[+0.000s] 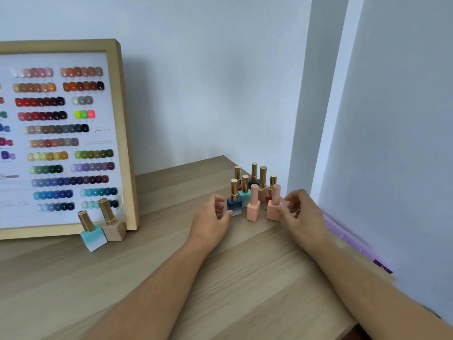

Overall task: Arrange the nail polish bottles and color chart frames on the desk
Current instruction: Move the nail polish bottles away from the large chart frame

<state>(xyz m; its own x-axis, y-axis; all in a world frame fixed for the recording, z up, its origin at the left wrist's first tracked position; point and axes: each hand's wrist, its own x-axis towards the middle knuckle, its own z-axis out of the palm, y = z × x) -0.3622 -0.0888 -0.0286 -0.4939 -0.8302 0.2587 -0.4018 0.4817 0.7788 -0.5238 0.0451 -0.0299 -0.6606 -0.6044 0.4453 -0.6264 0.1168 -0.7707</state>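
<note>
A wood-framed color chart frame (122,133) leans upright at the left of the desk (220,278). In front of it stand a light blue bottle (92,238) and a beige bottle (115,229), both gold-capped. At the desk's far right corner is a cluster of several bottles, with a dark blue bottle (234,204) and two pink bottles (253,209) (274,209) in front. My left hand (212,217) has its thumb tip touching the dark blue bottle's base, fingers curled apart. My right hand (301,212) touches the right pink bottle with its thumb, fingers loosely apart.
Grey walls meet behind the cluster, close to the desk's far right corner. A lilac packet (353,241) lies along the right edge by the wall. Bare wood lies between the two groups of bottles.
</note>
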